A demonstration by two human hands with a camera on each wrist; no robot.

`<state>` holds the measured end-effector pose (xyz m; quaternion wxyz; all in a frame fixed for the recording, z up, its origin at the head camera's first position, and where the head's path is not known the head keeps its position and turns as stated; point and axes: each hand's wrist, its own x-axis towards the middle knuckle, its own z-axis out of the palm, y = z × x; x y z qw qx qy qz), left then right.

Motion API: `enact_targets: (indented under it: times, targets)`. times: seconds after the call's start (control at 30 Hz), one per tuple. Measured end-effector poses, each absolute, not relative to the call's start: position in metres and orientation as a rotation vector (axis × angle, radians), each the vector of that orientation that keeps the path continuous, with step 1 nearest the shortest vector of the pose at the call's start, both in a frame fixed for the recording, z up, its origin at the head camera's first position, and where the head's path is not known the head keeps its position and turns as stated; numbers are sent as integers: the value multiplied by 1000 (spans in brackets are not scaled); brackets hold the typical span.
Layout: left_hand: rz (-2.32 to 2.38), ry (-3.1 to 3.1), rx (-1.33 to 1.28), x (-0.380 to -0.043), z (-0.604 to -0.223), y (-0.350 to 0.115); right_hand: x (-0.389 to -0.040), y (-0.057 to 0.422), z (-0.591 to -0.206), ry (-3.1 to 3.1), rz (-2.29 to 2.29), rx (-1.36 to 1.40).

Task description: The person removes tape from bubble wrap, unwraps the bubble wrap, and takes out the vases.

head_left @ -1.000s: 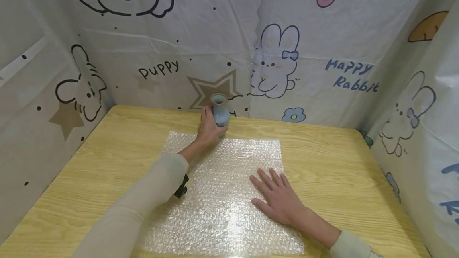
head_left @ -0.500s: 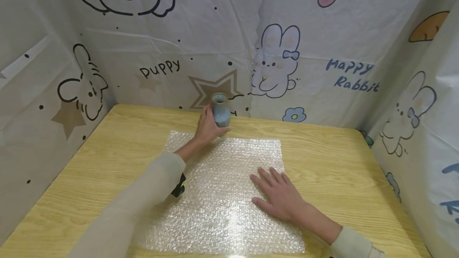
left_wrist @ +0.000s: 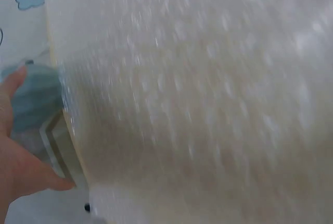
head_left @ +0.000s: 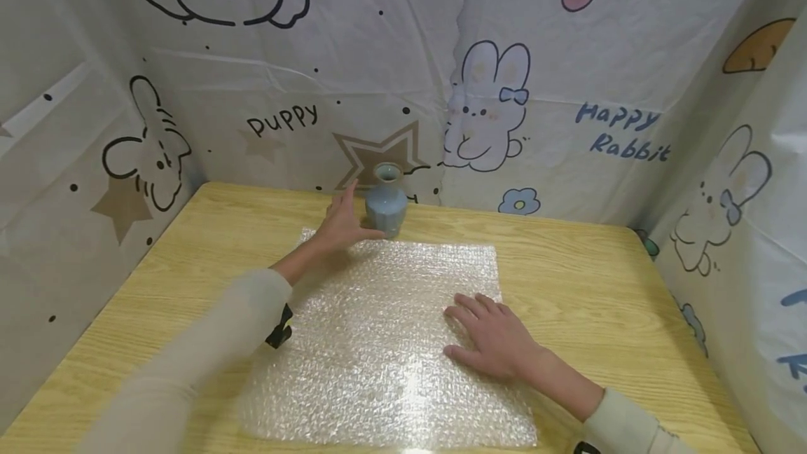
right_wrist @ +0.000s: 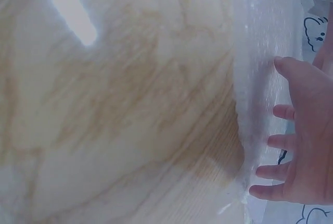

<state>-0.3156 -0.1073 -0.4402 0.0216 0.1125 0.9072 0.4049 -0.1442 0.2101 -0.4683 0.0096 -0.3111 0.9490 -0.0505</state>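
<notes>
A blue-grey vase [head_left: 387, 209] with a narrow neck and flared mouth stands upright at the far edge of the bubble wrap [head_left: 391, 342]. My left hand [head_left: 340, 226] is just left of it, fingers spread and a gap between fingers and vase; the thumb reaches past the vase's foot. In the left wrist view the vase [left_wrist: 36, 99] is partly behind the fingers. My right hand [head_left: 494, 338] lies with extended fingers on the right side of the wrap, and the right wrist view shows that hand [right_wrist: 312, 135] with its fingertips over the wrap's edge.
The sheet lies flat on a wood-grain table [head_left: 586, 300]. Printed cloth [head_left: 302, 76] hangs behind the table and along both sides, close to the vase at the back. Bare tabletop shows left and right of the sheet.
My left hand has let go of the vase and drawn away to the left, its fingers opening. The vase stays by the wrap's far edge. The right hand has barely shifted.
</notes>
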Motion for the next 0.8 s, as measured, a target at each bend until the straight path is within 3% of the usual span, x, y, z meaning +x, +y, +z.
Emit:
enact_targets:
  times: [0.6,0.8]
  targets:
    - [1081,2910,417,-318,-432,-142,-152,212,-459,3010,-111,-1015]
    - [981,2954,260,-318,-427,-150,-162,217,-450,3021,-86,-958]
